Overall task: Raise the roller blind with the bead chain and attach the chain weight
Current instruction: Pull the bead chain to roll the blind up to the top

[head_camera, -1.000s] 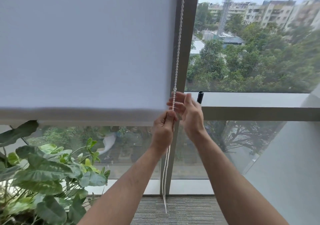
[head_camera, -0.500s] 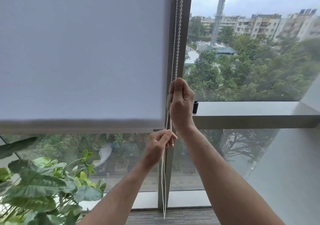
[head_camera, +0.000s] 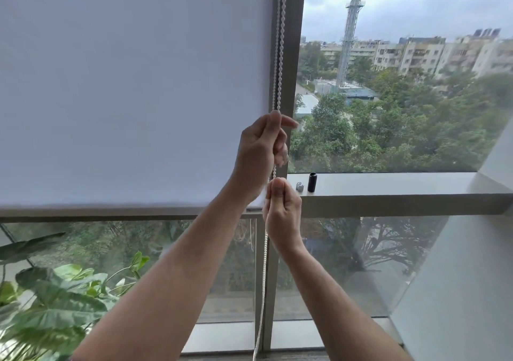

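Observation:
A white roller blind (head_camera: 133, 88) covers the left window pane, and its bottom bar (head_camera: 111, 210) hangs about level with the window ledge. The white bead chain (head_camera: 279, 41) runs down along the dark window post. My left hand (head_camera: 259, 155) is the upper hand and grips the chain between thumb and fingers. Just below it, my right hand (head_camera: 283, 208) is closed on the same chain, which hangs on toward the floor. A black cylindrical chain weight (head_camera: 312, 182) stands upright on the ledge beside a small silver piece (head_camera: 299, 186).
The grey window ledge (head_camera: 388, 191) runs to the right, level with my hands. A large leafy plant (head_camera: 52, 302) fills the lower left. An angled white wall (head_camera: 466, 263) closes in at the right. Carpet shows at the foot of the window.
My hands have swapped places on the chain: the left has gone up above the right, and the right has come down. The blind's bottom bar sits slightly lower in the view as my head tilts up.

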Tool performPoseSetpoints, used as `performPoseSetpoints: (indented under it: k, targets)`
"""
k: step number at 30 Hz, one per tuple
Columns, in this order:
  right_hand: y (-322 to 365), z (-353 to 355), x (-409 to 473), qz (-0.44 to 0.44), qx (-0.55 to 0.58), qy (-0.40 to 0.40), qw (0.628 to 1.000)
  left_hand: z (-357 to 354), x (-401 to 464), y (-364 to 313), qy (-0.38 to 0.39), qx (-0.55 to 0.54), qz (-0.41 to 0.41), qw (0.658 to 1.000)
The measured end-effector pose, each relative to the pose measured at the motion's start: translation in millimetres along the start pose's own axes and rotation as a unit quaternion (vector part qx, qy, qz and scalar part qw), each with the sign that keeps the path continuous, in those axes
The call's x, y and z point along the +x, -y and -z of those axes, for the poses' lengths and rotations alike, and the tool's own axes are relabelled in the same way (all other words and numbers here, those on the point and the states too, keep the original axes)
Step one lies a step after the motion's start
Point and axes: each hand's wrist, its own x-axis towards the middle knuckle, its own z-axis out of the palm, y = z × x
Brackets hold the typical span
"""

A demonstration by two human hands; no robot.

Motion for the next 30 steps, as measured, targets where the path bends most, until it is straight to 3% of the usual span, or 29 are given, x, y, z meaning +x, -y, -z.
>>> performPoseSetpoints:
  k: [5, 10, 14, 21, 25, 30]
  targets:
    - [-7, 12, 2, -0.084, 0.08, 0.073, 0.991, -18, -10, 8, -0.087, -0.007, -0.039, 0.995]
    - [11, 25, 27, -0.132, 0.162, 0.146, 0.967, -12, -16, 14, -0.104, 0.036, -0.053, 0.993]
    - [52, 15, 66, -0.103, 0.162, 0.105, 0.976, -10, -30, 34, -0.111, 0.071, -0.033, 0.991]
    - [113, -18, 104, -0.026, 0.136, 0.131, 0.982, -1, -61, 67, -0.103, 0.05, 0.024, 0.993]
    - [115, -33, 103, -0.004, 0.093, 0.066, 0.993, 12, -78, 87, -0.089, 0.073, 0.046, 0.992]
    - [103, -32, 92, 0.083, 0.072, 0.013, 0.994, 33, -73, 85, -0.048, 0.091, 0.043, 0.994]
